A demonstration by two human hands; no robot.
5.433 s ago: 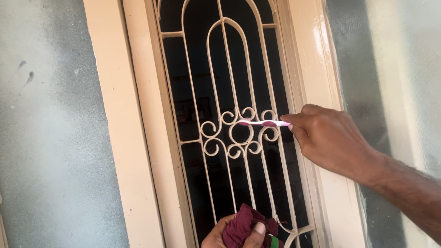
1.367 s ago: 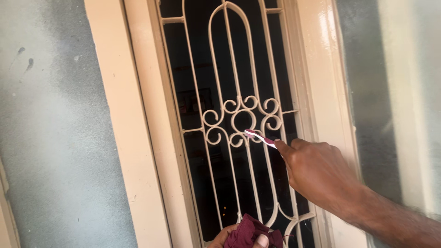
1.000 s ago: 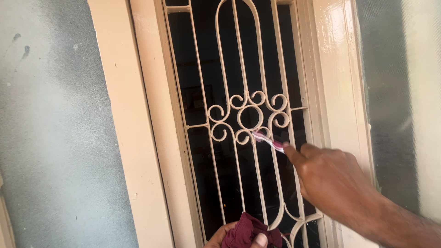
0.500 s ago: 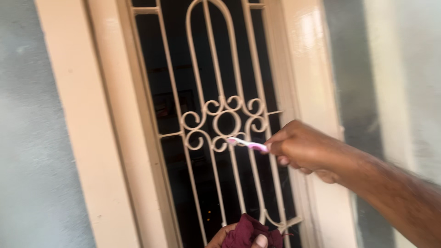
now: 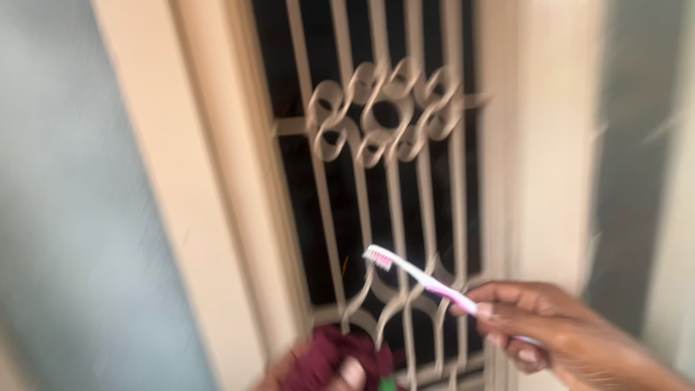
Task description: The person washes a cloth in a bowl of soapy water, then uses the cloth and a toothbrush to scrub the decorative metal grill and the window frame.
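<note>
My right hand (image 5: 550, 329) grips a white and pink toothbrush (image 5: 416, 274) by its handle, bristle head pointing left in front of the lower bars of a cream metal window grille (image 5: 387, 119). At the bottom edge my left hand (image 5: 347, 373) clutches a crumpled maroon cloth (image 5: 326, 358), with a small green thing beside it. The picture is blurred by motion.
The grille has a scrolled ornament in its middle and sits in a cream window frame (image 5: 195, 195). A grey-green wall (image 5: 65, 217) stands to the left, and a darker strip of wall (image 5: 630, 159) to the right. Behind the bars it is dark.
My right hand with the toothbrush has dropped from the scrolled ornament to the lower bars. The view has shifted and blurred. My left hand keeps hold of the cloth.
</note>
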